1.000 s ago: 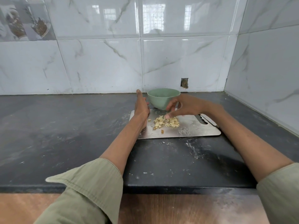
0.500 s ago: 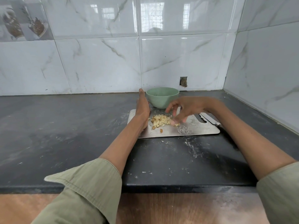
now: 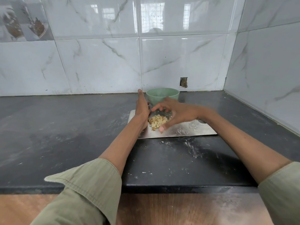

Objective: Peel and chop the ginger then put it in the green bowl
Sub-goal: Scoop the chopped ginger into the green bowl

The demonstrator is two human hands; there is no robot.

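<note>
A small heap of pale chopped ginger [image 3: 157, 121] lies on the left part of a steel cutting board [image 3: 186, 129]. The green bowl [image 3: 162, 95] stands just behind the board, against the tiled wall. My left hand [image 3: 142, 107] stands on edge at the heap's left side, fingers straight, like a wall. My right hand [image 3: 174, 113] cups over the heap from the right, fingers spread and slightly bent, thumb tip touching the board by the front pieces. It is motion-blurred and grips nothing that I can see.
The dark stone counter [image 3: 65, 135] runs left and forward, dusted with white marks. Tiled walls close the back and the right side. The knife seen earlier is hidden behind my right wrist. The counter's front edge is near my sleeves.
My right hand has swept left across the board, pushing the ginger into a tighter heap against my left hand. My left hand has stayed in place.
</note>
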